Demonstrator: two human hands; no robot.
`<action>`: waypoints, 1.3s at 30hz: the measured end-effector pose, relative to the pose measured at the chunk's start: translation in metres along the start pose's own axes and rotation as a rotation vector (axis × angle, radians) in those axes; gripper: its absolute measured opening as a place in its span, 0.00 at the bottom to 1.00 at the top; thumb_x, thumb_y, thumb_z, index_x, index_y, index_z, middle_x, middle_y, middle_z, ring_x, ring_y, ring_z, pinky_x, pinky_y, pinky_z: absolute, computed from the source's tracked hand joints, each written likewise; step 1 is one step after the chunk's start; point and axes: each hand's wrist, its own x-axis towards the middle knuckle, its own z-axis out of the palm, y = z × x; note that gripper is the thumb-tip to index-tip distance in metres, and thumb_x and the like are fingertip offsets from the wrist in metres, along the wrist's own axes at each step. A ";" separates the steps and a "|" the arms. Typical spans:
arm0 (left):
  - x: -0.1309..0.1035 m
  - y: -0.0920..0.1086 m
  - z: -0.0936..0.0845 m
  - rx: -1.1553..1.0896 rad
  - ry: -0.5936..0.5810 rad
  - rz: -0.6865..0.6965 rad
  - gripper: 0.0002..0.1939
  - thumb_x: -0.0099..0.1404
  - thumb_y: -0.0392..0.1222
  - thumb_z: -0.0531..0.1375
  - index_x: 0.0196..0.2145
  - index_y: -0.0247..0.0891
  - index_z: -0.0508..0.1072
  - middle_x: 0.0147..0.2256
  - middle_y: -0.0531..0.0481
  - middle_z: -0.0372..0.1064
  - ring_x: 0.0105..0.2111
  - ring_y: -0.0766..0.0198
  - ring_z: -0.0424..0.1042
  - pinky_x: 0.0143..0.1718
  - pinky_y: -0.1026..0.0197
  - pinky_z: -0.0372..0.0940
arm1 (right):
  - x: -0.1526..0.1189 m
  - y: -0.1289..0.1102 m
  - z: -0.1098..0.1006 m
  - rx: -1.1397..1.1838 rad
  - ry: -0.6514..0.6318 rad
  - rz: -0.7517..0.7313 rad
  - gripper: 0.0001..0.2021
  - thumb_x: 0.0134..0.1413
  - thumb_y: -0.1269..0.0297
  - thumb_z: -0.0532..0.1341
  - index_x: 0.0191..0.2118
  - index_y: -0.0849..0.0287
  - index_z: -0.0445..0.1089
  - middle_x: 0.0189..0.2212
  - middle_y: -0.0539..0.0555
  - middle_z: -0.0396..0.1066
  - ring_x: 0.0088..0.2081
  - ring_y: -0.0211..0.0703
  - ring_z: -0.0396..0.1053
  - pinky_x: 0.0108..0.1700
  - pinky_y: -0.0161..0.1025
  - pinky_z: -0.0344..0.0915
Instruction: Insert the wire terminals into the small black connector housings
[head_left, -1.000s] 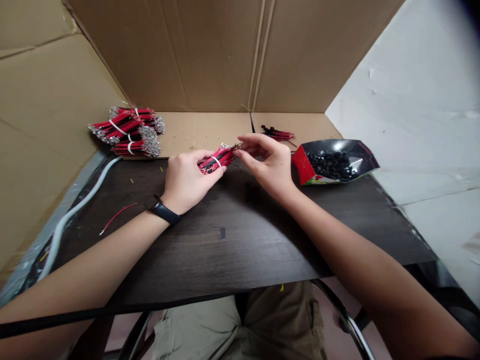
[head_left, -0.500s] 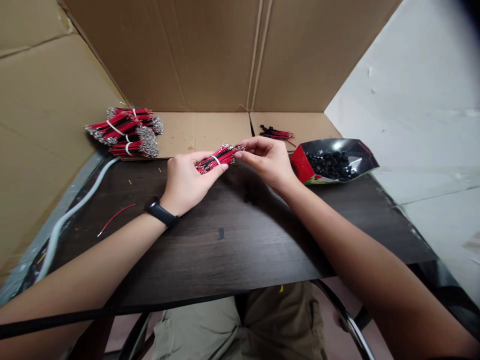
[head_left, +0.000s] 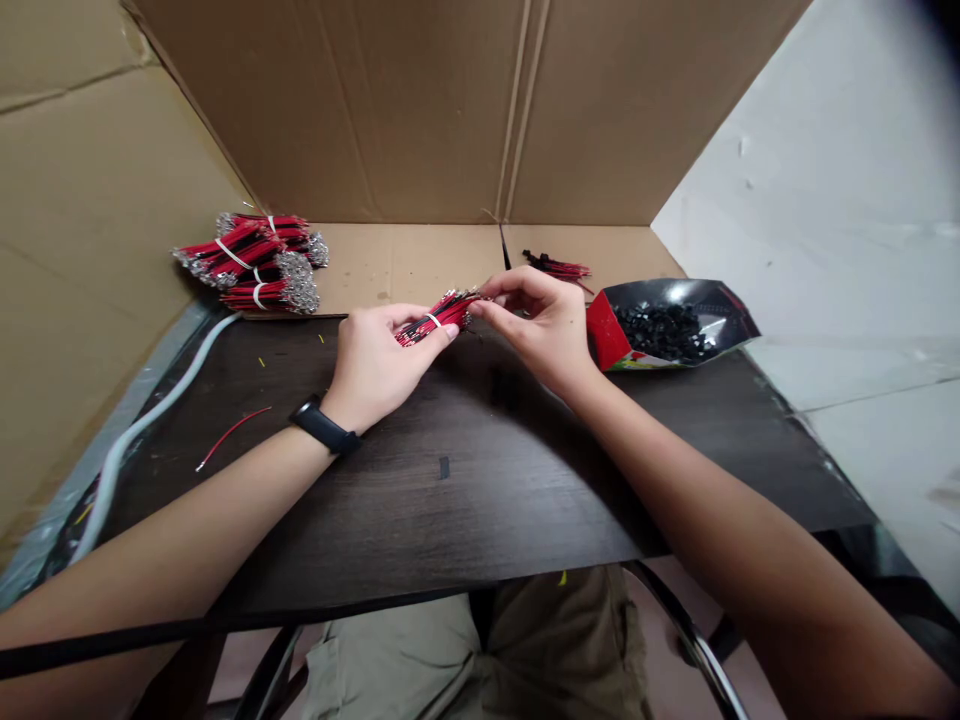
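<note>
My left hand [head_left: 386, 360] is closed around a bundle of red and black wires [head_left: 442, 316], tied with a white band. The bundle lies slantwise above the table, its metal-tipped ends towards my right hand. With thumb and fingers pinched together, my right hand [head_left: 536, 320] grips at the right end of the bundle; the exact wire between the fingertips is too small to make out. Beyond that hand lies a small pile of red and black wires with black ends [head_left: 556, 266] on cardboard.
Several banded wire bundles [head_left: 255, 262] are stacked at the back left. An open red and black packet [head_left: 611, 335] of small black parts stands at the right. A loose red wire [head_left: 232, 435] and a small black piece [head_left: 444, 467] lie on the dark table [head_left: 360, 530]. Cardboard walls the back.
My right hand has shifted very slightly at the bundle's end, its fingers still pinched. The left hand keeps its hold; the whole view has moved a little.
</note>
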 end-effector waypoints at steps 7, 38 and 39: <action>0.000 0.002 0.002 -0.115 -0.042 -0.012 0.16 0.64 0.50 0.73 0.45 0.37 0.87 0.40 0.46 0.85 0.38 0.54 0.82 0.38 0.57 0.73 | 0.000 -0.010 0.003 0.085 0.043 0.130 0.09 0.55 0.66 0.77 0.41 0.55 0.80 0.34 0.49 0.81 0.35 0.39 0.78 0.42 0.40 0.78; -0.003 0.003 -0.003 0.288 0.118 0.229 0.19 0.65 0.45 0.73 0.53 0.43 0.86 0.45 0.49 0.86 0.41 0.53 0.85 0.47 0.55 0.76 | 0.005 0.003 -0.017 -0.625 -0.201 -0.433 0.10 0.74 0.71 0.60 0.45 0.59 0.81 0.40 0.58 0.79 0.41 0.45 0.75 0.46 0.42 0.73; -0.003 0.003 -0.002 0.289 0.111 0.239 0.19 0.65 0.45 0.73 0.53 0.43 0.86 0.45 0.49 0.86 0.41 0.53 0.85 0.47 0.55 0.76 | 0.006 0.003 -0.017 -0.602 -0.204 -0.408 0.10 0.73 0.72 0.61 0.44 0.59 0.81 0.40 0.57 0.80 0.41 0.44 0.75 0.46 0.41 0.73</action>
